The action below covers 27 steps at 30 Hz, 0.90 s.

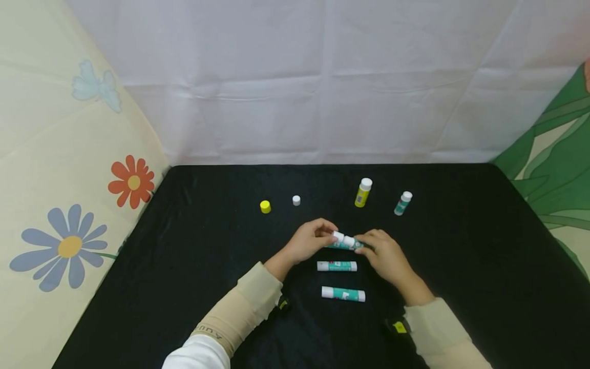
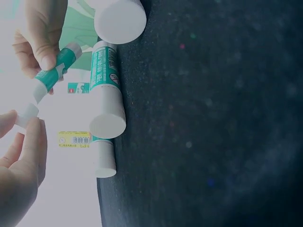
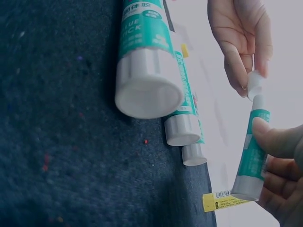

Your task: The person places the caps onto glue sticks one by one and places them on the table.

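My left hand (image 1: 306, 242) pinches a small white cap (image 3: 255, 85) between thumb and fingers. In my right hand (image 1: 386, 256) is a teal-and-white glue stick (image 3: 253, 149), gripped round its label, its narrow white neck pointing at the cap. The cap's edge is right at that neck in the right wrist view, slightly tilted to it. Below the hands, three teal glue sticks lie on their sides in a column: a far one (image 1: 338, 246) partly hidden by the left fingers, a middle one (image 1: 336, 266) and a near one (image 1: 343, 294).
Farther back on the black tablecloth (image 1: 207, 246) stand a yellow cap (image 1: 265, 206), a white cap (image 1: 296, 200), a yellow glue stick with a white top (image 1: 363, 192) and a smaller teal one (image 1: 403, 203). A white cloth (image 1: 258, 102) hangs behind the table.
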{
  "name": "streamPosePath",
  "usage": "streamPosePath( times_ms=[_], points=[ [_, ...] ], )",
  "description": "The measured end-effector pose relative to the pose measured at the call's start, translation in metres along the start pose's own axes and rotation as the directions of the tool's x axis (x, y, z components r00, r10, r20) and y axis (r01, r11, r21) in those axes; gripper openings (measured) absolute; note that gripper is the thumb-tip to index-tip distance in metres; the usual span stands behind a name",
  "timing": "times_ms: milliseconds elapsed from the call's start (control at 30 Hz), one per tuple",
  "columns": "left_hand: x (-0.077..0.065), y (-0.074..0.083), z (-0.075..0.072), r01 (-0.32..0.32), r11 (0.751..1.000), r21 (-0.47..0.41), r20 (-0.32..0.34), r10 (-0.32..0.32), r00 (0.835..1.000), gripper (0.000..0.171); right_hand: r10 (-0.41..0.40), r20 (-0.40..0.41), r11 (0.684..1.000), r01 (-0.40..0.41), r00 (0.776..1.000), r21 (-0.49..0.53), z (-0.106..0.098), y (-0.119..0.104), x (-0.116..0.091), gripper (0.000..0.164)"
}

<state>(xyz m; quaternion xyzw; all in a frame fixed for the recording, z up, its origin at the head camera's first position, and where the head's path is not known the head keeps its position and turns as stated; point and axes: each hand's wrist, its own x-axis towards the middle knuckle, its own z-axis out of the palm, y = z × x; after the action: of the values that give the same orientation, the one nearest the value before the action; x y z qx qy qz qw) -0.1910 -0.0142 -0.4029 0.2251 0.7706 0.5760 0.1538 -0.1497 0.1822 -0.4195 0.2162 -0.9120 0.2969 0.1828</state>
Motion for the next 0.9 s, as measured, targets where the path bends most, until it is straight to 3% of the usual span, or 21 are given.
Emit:
streamPosePath(
  times_ms=[167,333,467,700,900],
  points=[
    [-0.008,0.023,-0.001,0.007,1.000,0.007,0.002,-0.007,1.000,0.018,-0.013,0.003,1.000,0.013,1.000,0.001,0.001,0.000,0.001,0.024],
    [-0.009,0.026,-0.001,0.007,1.000,0.009,0.007,-0.007,1.000,0.019,-0.017,0.004,1.000,0.017,1.000,0.001,0.001,-0.001,0.002,0.024],
    [-0.008,0.023,0.000,0.000,1.000,-0.004,0.003,0.000,1.000,0.018,-0.014,0.010,1.000,0.014,1.000,0.003,0.001,-0.002,0.003,0.024],
    [0.002,-0.004,0.008,0.003,1.000,0.001,0.014,-0.003,1.000,0.019,0.019,0.035,1.000,-0.018,0.999,-0.002,0.001,-0.003,0.000,0.022],
    [0.002,-0.008,0.009,-0.012,0.999,0.040,-0.001,0.012,1.000,0.017,0.007,0.035,1.000,-0.007,0.999,-0.003,0.002,-0.002,-0.001,0.023]
  ],
)
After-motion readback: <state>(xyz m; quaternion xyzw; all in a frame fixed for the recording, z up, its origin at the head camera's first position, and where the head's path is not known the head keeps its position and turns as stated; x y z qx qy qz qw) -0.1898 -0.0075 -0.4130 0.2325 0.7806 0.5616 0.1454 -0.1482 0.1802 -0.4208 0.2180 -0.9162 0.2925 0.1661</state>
